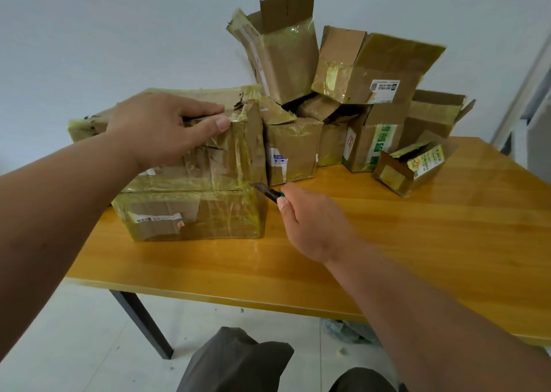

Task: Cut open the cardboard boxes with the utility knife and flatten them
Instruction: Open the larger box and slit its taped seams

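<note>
Two hands work on one big box [190,182] that stands at the left end of the yellow table [387,242], touching the smaller boxes behind it. The left hand [158,129] rests on the top of this box, its fingers [205,109] lying close together over the torn upper edge while the thumb [217,123] presses on the front face. If this hand presses too lightly, the box may slide on the smooth table when the blade pulls.

At the right corner of the box, the knife [267,191] touches the glossy tape seam with its tip. The tape is thick and wrinkled, so the blade may catch, then jump free suddenly.

The right hand [313,221] grips the knife handle with curled fingers, the thumb lying along it toward the blade. A cut drawn leftward along the seam passes below the left forearm, which may be in danger if the blade slips upward.

Further right, the pile of opened boxes [357,93] leans loosely; a push from the big box may make the upper ones fall.
</note>
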Tool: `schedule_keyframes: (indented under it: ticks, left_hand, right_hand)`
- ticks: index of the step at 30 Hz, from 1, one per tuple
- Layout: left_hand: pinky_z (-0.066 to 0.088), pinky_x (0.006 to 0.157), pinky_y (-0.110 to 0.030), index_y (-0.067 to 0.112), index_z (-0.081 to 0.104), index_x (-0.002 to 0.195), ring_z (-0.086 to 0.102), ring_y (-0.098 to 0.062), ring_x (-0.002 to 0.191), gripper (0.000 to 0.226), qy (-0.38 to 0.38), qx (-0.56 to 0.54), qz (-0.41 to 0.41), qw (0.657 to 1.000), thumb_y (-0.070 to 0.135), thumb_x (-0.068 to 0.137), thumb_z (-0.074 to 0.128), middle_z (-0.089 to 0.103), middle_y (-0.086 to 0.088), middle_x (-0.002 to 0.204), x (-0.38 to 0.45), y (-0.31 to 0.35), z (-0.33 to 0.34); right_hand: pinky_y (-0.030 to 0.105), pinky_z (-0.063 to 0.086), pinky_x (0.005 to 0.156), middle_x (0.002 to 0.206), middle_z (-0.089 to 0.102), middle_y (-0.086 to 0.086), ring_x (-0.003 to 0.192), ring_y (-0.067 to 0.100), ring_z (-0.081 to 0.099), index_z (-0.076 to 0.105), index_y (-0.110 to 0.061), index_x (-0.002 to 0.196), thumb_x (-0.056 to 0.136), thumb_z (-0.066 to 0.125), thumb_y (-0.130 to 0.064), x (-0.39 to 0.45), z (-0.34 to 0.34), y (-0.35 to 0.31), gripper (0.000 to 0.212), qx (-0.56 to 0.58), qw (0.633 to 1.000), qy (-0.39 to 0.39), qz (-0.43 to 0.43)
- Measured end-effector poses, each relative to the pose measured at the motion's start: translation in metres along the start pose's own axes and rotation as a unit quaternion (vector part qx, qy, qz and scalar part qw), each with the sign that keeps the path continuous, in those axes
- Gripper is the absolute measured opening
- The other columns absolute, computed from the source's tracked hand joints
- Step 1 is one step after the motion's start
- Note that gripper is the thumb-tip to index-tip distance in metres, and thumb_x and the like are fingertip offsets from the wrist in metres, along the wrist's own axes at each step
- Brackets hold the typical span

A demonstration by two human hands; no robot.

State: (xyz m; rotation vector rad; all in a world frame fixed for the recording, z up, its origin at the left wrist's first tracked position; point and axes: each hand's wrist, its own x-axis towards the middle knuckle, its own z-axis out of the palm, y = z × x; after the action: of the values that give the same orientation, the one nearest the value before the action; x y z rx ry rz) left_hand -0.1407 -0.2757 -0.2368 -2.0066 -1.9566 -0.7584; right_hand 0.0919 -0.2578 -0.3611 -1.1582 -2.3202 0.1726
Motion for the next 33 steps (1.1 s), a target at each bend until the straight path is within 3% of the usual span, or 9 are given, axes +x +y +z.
schedule_keyframes:
  ticks: [4, 15, 33]
  left_hand:
    - [0.032, 0.057, -0.023, 0.055, 0.057, 0.123, 0.057, -0.021, 0.115, 0.064, 0.007, 0.018, -0.003, 1.000, 0.084, 0.073, 0.029, 0.065, 0.013, 0.125, -0.002, 0.003, 0.002]
    - [0.034, 0.063, -0.028, 0.054, 0.054, 0.127, 0.056, -0.023, 0.119, 0.063, -0.006, 0.039, -0.014, 0.999, 0.081, 0.076, 0.027, 0.064, 0.011, 0.127, -0.006, 0.010, -0.001]
    - [0.042, 0.069, -0.030, 0.056, 0.050, 0.129, 0.054, -0.025, 0.122, 0.069, -0.028, 0.065, -0.020, 0.997, 0.084, 0.074, 0.020, 0.061, 0.011, 0.132, -0.004, 0.010, -0.001]
  right_hand:
    - [0.024, 0.026, 0.050, 0.071, 0.048, -0.009, 0.058, 0.008, 0.043, 0.051, -0.020, 0.104, 0.108, 0.032, -0.028, -0.001, 0.000, -0.001, 0.021, -0.001, 1.000, -0.012, 0.007]
    - [0.023, 0.025, 0.050, 0.067, 0.045, -0.007, 0.056, 0.008, 0.037, 0.040, -0.026, 0.083, 0.107, 0.034, -0.026, -0.004, -0.007, -0.002, 0.025, -0.003, 0.998, -0.054, 0.025]
    - [0.027, 0.031, 0.052, 0.072, 0.051, -0.005, 0.060, 0.010, 0.043, 0.042, -0.026, 0.085, 0.107, 0.032, -0.029, -0.011, -0.005, -0.007, 0.024, -0.024, 0.994, -0.079, 0.066]
